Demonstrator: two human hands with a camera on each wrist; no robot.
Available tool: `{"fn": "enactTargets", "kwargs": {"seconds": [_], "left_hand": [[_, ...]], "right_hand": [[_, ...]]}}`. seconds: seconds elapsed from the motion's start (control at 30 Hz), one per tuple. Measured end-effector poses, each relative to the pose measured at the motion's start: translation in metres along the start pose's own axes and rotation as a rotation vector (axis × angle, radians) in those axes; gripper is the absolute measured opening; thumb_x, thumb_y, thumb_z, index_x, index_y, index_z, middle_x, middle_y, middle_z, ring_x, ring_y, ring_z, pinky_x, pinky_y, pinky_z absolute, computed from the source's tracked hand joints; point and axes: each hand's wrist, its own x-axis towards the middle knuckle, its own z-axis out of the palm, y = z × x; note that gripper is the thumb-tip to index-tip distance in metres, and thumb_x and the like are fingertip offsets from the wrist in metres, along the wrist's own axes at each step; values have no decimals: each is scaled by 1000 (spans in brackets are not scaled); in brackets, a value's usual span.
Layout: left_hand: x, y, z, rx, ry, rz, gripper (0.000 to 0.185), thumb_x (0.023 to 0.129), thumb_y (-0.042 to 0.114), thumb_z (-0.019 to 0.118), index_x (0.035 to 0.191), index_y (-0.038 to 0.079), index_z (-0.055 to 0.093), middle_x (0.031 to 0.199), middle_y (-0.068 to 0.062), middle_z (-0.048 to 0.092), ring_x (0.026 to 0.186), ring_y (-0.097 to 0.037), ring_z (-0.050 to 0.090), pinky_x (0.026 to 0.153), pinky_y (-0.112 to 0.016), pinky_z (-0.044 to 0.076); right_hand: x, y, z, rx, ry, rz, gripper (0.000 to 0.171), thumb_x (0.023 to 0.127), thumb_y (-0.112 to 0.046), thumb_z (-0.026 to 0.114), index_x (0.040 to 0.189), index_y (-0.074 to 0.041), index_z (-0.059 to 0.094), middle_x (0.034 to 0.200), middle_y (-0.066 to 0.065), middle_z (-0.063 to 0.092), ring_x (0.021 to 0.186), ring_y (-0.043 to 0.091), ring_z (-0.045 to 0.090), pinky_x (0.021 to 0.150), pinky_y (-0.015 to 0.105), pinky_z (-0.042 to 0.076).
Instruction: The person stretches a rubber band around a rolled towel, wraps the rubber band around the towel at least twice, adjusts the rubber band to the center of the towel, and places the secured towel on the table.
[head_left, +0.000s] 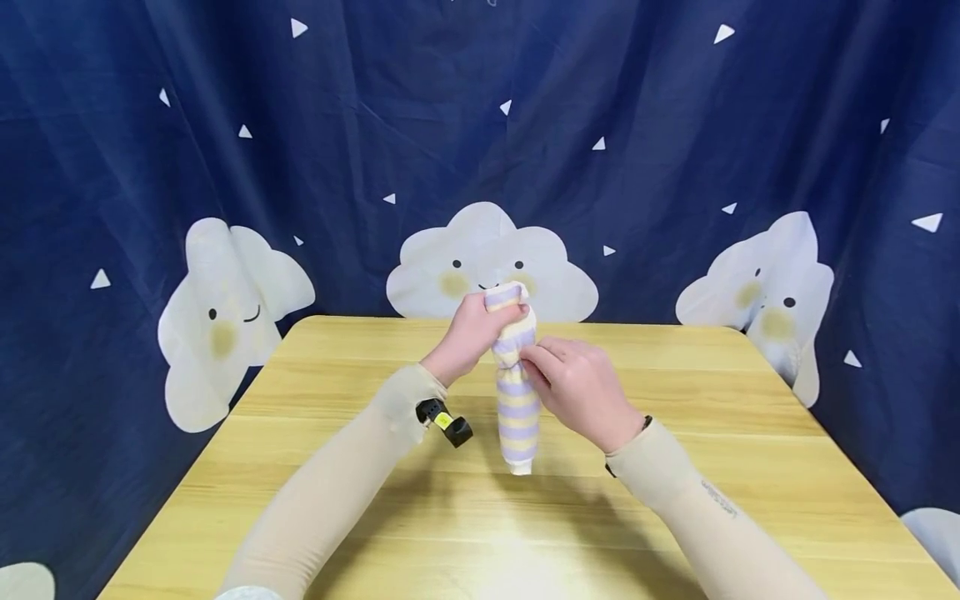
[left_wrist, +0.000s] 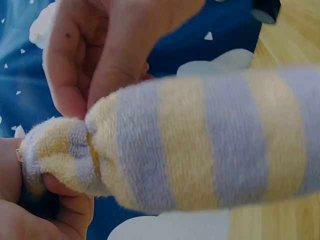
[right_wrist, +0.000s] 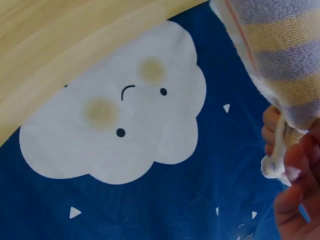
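Observation:
A rolled cloth (head_left: pixel 517 408) with purple and yellow stripes stands upright over the wooden table (head_left: pixel 675 500), its lower end touching or just above the top. My left hand (head_left: pixel 472 329) grips the bunched top end. My right hand (head_left: pixel 577 387) pinches the roll just below that. In the left wrist view a thin yellow band (left_wrist: pixel 92 152) cinches the cloth (left_wrist: pixel 210 145); my left hand (left_wrist: pixel 50 210) curls round the tuft, and right-hand fingers (left_wrist: pixel 100 55) pinch beside the band. The right wrist view shows the cloth (right_wrist: pixel 280 60) and my right fingertips (right_wrist: pixel 295 200).
A dark blue curtain (head_left: pixel 375 125) with white clouds and triangles hangs behind and beside the table. A small black and yellow device (head_left: pixel 444 421) is strapped at my left wrist. Beige sleeves cover both forearms.

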Motion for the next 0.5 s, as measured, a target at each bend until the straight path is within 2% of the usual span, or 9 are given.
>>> {"fn": "enactTargets", "kwargs": {"seconds": [0.1,0.23,0.37,0.5], "left_hand": [[0,-2,-1,-39,1,-32,29,89,25,72,108,4,67,97,-9,70,80,-17,67,71,-28,57],[-1,-4,-1,-57,-5,-63,28,90,24,71,109,3,67,99,-8,70,83,-16,66,74,-27,56],[1,-5,0,-70,-15,-73,28,91,24,71,109,3,67,99,-8,69,84,-16,66,75,-27,56],[2,-2,1,-70,-29,-75,28,90,24,71,109,3,66,99,-8,69,83,-17,66,74,-27,56]], "right_hand": [[-1,1,5,-69,17,-75,16,84,-7,78,99,-7,72,87,4,71,73,18,67,58,32,50],[-3,5,10,-135,17,-150,14,85,-5,75,98,-6,70,88,4,71,73,19,67,56,30,46],[-1,9,11,-116,8,-173,12,86,-5,73,96,-5,67,86,5,69,72,18,64,56,29,46],[1,16,14,-42,23,-198,12,83,-2,71,93,-4,64,81,4,65,65,17,57,54,27,44]]}}
